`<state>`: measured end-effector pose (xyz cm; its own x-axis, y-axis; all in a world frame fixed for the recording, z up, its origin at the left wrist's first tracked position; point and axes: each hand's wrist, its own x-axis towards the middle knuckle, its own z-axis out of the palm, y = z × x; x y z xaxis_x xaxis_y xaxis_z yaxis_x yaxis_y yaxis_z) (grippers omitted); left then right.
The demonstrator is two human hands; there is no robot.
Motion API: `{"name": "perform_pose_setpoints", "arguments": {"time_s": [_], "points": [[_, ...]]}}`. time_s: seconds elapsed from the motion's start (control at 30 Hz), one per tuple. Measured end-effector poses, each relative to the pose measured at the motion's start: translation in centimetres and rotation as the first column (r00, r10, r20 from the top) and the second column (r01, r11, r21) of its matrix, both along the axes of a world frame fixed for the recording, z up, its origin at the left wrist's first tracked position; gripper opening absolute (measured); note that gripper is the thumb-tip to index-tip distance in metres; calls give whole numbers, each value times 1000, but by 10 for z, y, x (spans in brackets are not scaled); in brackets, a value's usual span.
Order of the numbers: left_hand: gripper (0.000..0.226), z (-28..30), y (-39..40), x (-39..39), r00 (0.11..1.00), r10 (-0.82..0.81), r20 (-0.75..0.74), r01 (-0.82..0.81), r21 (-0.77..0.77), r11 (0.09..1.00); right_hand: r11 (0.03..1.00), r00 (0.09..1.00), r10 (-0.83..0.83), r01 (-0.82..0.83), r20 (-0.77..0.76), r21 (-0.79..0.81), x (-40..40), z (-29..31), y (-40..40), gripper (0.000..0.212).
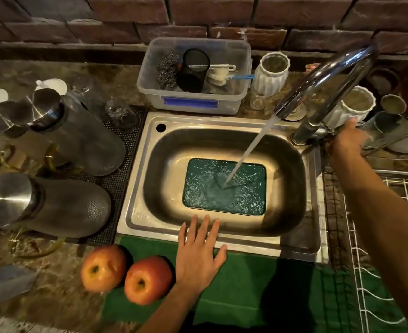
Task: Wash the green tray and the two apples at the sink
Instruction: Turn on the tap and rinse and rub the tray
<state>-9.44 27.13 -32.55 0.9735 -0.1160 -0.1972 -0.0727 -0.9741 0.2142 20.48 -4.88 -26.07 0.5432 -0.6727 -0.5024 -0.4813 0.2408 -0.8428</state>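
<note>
Apples point(126, 272) on counter; tray point(224, 187) (water-filled) in sink point(292, 227).

The left hand point(199, 251) lies flat, palm down, fingers spread and pointing forward, its bare forearm running back toward the lower edge. The right hand point(347, 140) is stretched far forward on a straight bare arm, fingers extended, holding nothing.
</note>
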Motion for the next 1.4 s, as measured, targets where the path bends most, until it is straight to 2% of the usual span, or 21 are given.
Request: {"name": "perform_pose_setpoints", "arguments": {"time_s": [0.1,0.23,0.4,0.8,0.97,1.1,1.4], "points": [[64,-1,0,0,1000,-1,-6,1,-5,1000,999,1000,-17,17,-20,-38,1,0,1,49],[64,-2,0,0,1000,-2,-13,3,4,1000,997,997,-71,71,1,25,1,5,4,30],[65,-1,0,0,1000,-4,-11,4,0,1000,995,995,-96,95,27,30,-2,9,9,26],[64,0,0,2,999,-4,-44,4,-10,1000,998,998,-60,60,15,-2,-2,3,1,39],[64,1,-1,2,999,0,-44,0,-18,1000,995,999,-36,35,-7,-98,-6,-1,4,42],[63,1,-1,3,999,4,-33,-5,-24,1000,969,998,11,-24,-56,-244,-8,3,9,59],[64,3,-2,3,1000,2,-22,-3,-14,1000,892,996,58,-82,-68,-444,-15,7,24,56]]}}
